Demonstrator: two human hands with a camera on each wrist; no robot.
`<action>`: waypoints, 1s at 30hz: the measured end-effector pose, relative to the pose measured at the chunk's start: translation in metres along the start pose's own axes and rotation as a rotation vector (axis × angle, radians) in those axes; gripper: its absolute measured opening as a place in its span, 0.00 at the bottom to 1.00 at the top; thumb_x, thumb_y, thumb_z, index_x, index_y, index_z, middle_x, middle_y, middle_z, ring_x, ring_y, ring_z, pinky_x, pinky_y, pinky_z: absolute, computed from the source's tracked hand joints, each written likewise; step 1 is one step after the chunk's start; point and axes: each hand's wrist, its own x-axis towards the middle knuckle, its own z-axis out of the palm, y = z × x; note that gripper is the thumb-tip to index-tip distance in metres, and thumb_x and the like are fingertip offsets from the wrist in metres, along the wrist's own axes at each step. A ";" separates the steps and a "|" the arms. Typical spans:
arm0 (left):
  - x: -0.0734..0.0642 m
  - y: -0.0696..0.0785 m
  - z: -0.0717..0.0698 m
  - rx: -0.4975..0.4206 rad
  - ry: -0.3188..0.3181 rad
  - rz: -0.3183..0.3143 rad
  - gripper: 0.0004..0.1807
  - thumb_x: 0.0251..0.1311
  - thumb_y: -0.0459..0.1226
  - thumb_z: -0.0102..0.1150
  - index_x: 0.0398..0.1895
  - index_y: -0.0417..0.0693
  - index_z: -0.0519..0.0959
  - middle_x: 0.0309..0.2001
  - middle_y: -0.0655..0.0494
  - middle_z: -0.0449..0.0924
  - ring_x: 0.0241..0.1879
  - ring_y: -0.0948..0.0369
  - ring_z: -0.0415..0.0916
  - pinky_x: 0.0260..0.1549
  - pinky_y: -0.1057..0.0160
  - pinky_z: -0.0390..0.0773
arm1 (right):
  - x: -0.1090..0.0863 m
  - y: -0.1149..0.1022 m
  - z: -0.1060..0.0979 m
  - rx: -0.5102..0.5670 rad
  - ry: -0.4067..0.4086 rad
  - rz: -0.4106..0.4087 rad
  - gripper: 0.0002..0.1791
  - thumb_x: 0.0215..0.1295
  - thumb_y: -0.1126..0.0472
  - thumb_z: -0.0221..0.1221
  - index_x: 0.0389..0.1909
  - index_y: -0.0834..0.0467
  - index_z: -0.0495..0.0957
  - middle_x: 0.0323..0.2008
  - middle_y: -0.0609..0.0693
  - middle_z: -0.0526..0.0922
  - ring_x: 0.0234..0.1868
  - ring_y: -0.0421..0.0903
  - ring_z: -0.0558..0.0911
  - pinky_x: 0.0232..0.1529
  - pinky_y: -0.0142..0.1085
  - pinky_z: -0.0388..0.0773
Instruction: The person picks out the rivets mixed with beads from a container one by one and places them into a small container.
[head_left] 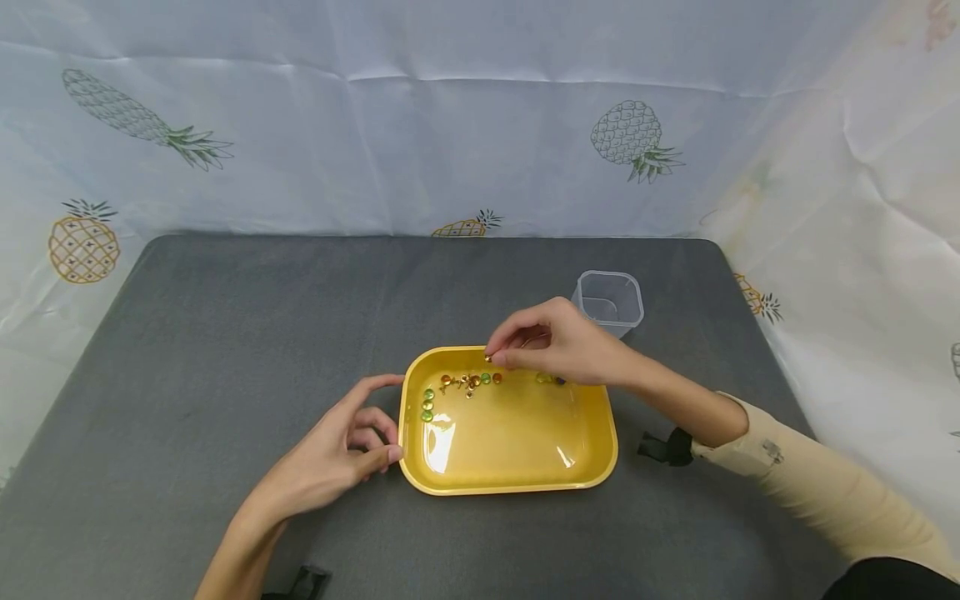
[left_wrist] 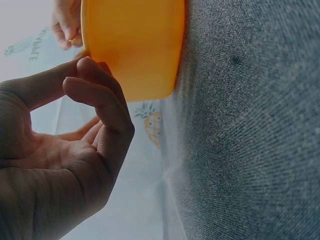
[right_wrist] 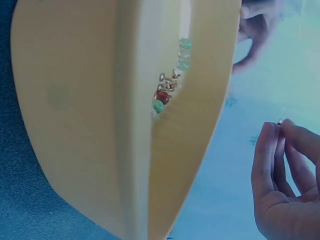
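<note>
A shallow yellow tray point(head_left: 510, 450) sits on the grey tabletop. My left hand point(head_left: 330, 454) holds its left rim between thumb and fingers. Above the tray's far rim, my right hand point(head_left: 562, 342) pinches a small gold metal pin point(head_left: 488, 358) between thumb and fingertips. Several similar gold pins point(head_left: 467, 383) with round heads lie in a cluster along the far inner side. Around them are green beads point(head_left: 427, 406) and a reddish-brown bead point(head_left: 497, 378). A yellow-green bead point(head_left: 543, 378) and a dark one lie below my right hand, partly hidden by it.
A clear square plastic container point(head_left: 611, 296) stands behind the tray at the right, partly hidden by my right hand. A black strap buckle point(head_left: 663, 447) hangs at my right wrist. White cloth with pineapple prints point(head_left: 480, 125) borders the table point(head_left: 225, 350).
</note>
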 end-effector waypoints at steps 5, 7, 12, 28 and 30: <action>0.000 0.000 0.000 -0.001 0.001 0.002 0.45 0.69 0.33 0.72 0.83 0.49 0.57 0.39 0.45 0.82 0.29 0.56 0.81 0.29 0.62 0.81 | -0.003 0.000 -0.004 -0.007 0.024 -0.011 0.07 0.71 0.67 0.71 0.47 0.60 0.90 0.43 0.54 0.93 0.40 0.48 0.91 0.47 0.41 0.90; 0.000 0.000 0.000 0.001 0.002 0.004 0.45 0.69 0.33 0.72 0.83 0.49 0.57 0.39 0.45 0.82 0.29 0.56 0.82 0.29 0.62 0.81 | -0.004 -0.002 -0.006 -0.019 0.042 -0.019 0.07 0.71 0.66 0.71 0.47 0.59 0.91 0.43 0.55 0.93 0.40 0.50 0.91 0.46 0.40 0.90; -0.001 -0.001 0.000 0.004 0.003 0.014 0.45 0.69 0.32 0.71 0.83 0.48 0.57 0.39 0.45 0.82 0.29 0.56 0.82 0.30 0.63 0.81 | -0.007 -0.005 -0.014 -0.030 0.088 -0.054 0.07 0.71 0.66 0.71 0.46 0.57 0.91 0.45 0.56 0.93 0.42 0.55 0.92 0.48 0.37 0.90; 0.000 0.000 0.001 0.012 0.008 0.005 0.45 0.68 0.32 0.71 0.83 0.48 0.57 0.39 0.46 0.82 0.29 0.55 0.82 0.30 0.63 0.81 | -0.022 -0.001 -0.039 -0.087 0.218 -0.038 0.09 0.71 0.67 0.70 0.49 0.58 0.90 0.46 0.55 0.92 0.43 0.45 0.92 0.50 0.34 0.89; 0.000 0.000 0.001 0.013 0.009 0.007 0.45 0.68 0.32 0.71 0.83 0.49 0.57 0.39 0.46 0.82 0.29 0.55 0.82 0.31 0.63 0.81 | -0.024 0.000 -0.042 -0.108 0.242 -0.038 0.09 0.71 0.67 0.70 0.49 0.58 0.90 0.45 0.54 0.92 0.42 0.43 0.92 0.50 0.33 0.89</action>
